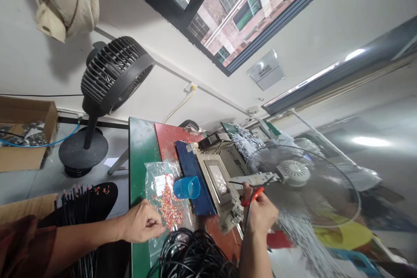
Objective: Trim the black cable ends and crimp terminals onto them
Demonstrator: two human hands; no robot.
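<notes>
My right hand point(260, 213) is closed around red-handled scissors point(253, 196), whose blades are hard to make out. A black cable point(249, 215) runs along the same hand. My left hand point(140, 221) is curled with thumb and fingertips together at the left part of the table; whatever they may pinch is hidden. Beside it, a clear plastic bag point(151, 171) lies under a scatter of small red and yellow pieces point(171, 208). A blue plastic cup point(186, 187) rests on its side there. Between my forearms lies a heap of black cables point(195, 256).
A beige machine point(208, 173) on a blue base point(192, 173) stands past the cup. A wire-guarded fan point(295, 173) is close to my right hand. Cut cables point(76, 208) with reddish ends lie left. A black fan point(114, 78) and a cardboard box point(48, 121) are further off.
</notes>
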